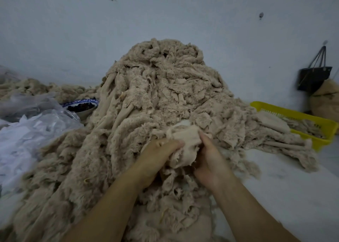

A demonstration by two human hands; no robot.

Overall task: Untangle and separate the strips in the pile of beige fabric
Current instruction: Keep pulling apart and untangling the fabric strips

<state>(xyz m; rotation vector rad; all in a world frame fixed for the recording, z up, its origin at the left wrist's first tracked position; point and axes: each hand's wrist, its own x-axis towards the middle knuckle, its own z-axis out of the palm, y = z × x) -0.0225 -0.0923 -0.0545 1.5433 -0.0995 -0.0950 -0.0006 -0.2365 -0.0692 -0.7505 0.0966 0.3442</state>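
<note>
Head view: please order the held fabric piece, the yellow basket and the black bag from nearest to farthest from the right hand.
1. Fabric piece, gripped in the right hand.
2. Yellow basket, on the right.
3. Black bag, hanging on the far wall.

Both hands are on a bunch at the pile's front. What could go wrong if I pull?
1. The bunch held by the left hand and right hand runs into the pile; a hard pull may tighten knots or tear frayed edges.
2. The tall pile reaches the bowl at left; shifting fabric might slide into it.
3. Strips hanging from the yellow basket could get dragged back.
</note>
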